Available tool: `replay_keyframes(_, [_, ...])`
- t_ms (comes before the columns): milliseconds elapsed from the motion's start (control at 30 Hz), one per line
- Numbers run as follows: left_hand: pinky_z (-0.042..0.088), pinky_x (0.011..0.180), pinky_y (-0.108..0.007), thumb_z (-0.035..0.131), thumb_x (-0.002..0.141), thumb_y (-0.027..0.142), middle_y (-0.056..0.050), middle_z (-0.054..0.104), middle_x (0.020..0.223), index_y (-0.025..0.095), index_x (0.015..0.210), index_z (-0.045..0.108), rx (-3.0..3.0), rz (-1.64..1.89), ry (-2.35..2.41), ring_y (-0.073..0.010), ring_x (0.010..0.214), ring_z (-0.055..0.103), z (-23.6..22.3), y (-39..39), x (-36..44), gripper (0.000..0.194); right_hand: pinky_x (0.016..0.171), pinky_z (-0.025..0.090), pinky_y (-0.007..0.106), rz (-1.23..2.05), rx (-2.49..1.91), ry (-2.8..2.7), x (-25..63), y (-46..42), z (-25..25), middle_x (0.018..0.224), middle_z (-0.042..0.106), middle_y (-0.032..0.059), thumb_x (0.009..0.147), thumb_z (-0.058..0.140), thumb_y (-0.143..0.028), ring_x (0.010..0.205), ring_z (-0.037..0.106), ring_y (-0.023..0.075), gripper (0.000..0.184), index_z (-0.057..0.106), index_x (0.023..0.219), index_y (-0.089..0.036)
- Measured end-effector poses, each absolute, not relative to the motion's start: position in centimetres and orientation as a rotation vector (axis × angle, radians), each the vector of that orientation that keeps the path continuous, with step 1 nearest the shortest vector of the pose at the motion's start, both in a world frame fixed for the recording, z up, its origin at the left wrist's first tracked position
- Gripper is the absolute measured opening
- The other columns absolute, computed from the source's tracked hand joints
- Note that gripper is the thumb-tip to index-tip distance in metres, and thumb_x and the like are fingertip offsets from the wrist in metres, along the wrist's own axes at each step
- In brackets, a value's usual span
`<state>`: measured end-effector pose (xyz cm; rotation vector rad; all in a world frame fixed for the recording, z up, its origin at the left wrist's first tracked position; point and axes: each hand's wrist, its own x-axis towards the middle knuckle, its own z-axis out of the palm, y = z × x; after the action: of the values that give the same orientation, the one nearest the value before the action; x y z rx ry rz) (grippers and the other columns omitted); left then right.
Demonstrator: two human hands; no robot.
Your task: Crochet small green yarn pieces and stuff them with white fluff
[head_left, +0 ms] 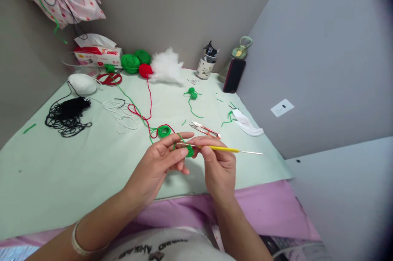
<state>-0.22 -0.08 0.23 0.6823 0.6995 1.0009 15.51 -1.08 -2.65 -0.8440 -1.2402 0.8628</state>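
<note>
One camera sits on the person's head. It looks forward and down, past the shirt [184, 248] at the near edge and across the green table [92, 158]. The left hand [158, 158] and right hand [219, 167] are quite close to it, near the middle of the view. The table's far end is farther off, with a gray wall [184, 15] behind it. On the right, the camera sees a pale wall [322, 68], and the view's edge goes dark.
</note>
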Motion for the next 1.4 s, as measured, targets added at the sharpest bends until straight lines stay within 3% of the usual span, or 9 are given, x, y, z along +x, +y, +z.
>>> replay_keyframes(267, [0.059,0.060,-0.022,0.087,0.083,0.023,0.004,0.061,0.073,0.024,0.111,0.086,0.694,1.023,0.735,-0.0071,0.058,0.054,0.6,-0.1,-0.4,0.028,0.065,0.060,0.029,0.954,-0.766,-1.125,15.8,-0.7,-2.0,0.089,0.080,0.0029,0.105,0.062,-0.033,0.065,0.069,0.0125,0.020,0.076,0.096,-0.023])
replay_keyframes(400, [0.060,0.060,-0.021,0.086,0.083,0.021,0.003,0.062,0.080,0.026,0.110,0.086,0.722,1.038,0.758,-0.0055,0.058,0.052,0.5,-0.3,-0.6,0.028,0.068,0.061,0.029,0.905,-0.789,-1.195,15.9,-1.2,-1.5,0.091,0.080,0.0029,0.109,0.055,-0.028,0.069,0.072,0.0131,0.022,0.074,0.099,-0.023])
replay_keyframes(600, [0.059,0.064,-0.019,0.086,0.084,0.020,0.003,0.064,0.086,0.028,0.114,0.085,0.826,1.128,0.829,-0.0073,0.065,0.062,0.0,-0.7,-0.3,0.031,0.077,0.063,0.034,0.283,-0.874,-1.622,15.8,-2.5,-2.2,0.103,0.079,0.0054,0.105,0.054,-0.012,0.090,0.076,0.0191,0.029,0.071,0.123,-0.027])
replay_keyframes(733, [0.052,0.053,-0.016,0.090,0.080,0.021,0.005,0.059,0.073,0.024,0.122,0.081,0.629,1.048,0.753,-0.0044,0.053,0.049,0.2,-0.4,-0.2,0.043,0.082,0.064,0.036,-0.076,-0.927,-1.809,15.6,-2.5,-2.9,0.113,0.077,0.0086,0.098,0.065,-0.008,0.104,0.075,0.0235,0.039,0.073,0.129,-0.030])
replay_keyframes(900, [0.041,0.044,-0.012,0.088,0.081,0.019,0.011,0.038,0.056,0.017,0.115,0.083,0.500,0.961,0.696,-0.0022,0.046,0.027,0.6,0.2,-0.7,0.034,0.067,0.061,0.034,0.480,-0.880,-1.393,15.6,-1.6,-2.4,0.092,0.075,0.0045,0.106,0.055,-0.019,0.076,0.071,0.0176,0.024,0.077,0.110,-0.026])
replay_keyframes(1000, [0.043,0.043,-0.014,0.089,0.080,0.021,0.010,0.046,0.061,0.020,0.113,0.083,0.585,0.995,0.698,-0.0019,0.045,0.030,0.7,0.0,-0.6,0.034,0.063,0.059,0.033,0.650,-0.855,-1.302,15.4,-1.1,-2.0,0.090,0.076,0.0047,0.105,0.059,-0.026,0.075,0.070,0.0176,0.020,0.078,0.100,-0.024])
replay_keyframes(1167, [0.051,0.048,-0.018,0.092,0.076,0.021,0.004,0.066,0.085,0.023,0.111,0.084,0.672,1.064,0.749,-0.0014,0.048,0.043,0.7,-0.3,0.1,0.036,0.076,0.063,0.036,0.407,-0.899,-1.508,15.0,-1.4,-2.5,0.101,0.080,0.0043,0.102,0.061,-0.013,0.092,0.075,0.0203,0.028,0.078,0.116,-0.030])
replay_keyframes(1300, [0.045,0.046,-0.014,0.090,0.078,0.021,0.009,0.046,0.059,0.019,0.112,0.084,0.546,0.983,0.695,-0.0028,0.047,0.033,0.4,0.2,-0.2,0.034,0.080,0.064,0.038,0.120,-0.890,-1.672,15.2,-1.8,-2.8,0.113,0.078,0.0073,0.099,0.064,-0.010,0.100,0.076,0.0231,0.035,0.077,0.123,-0.033])
replay_keyframes(1400, [0.038,0.044,-0.011,0.090,0.079,0.022,0.010,0.036,0.058,0.015,0.104,0.086,0.474,0.941,0.669,-0.0023,0.049,0.025,0.4,0.7,-0.7,0.027,0.073,0.064,0.037,0.254,-0.915,-1.534,15.6,-1.7,-2.3,0.101,0.079,0.0063,0.102,0.061,-0.013,0.087,0.075,0.0211,0.028,0.078,0.116,-0.029])
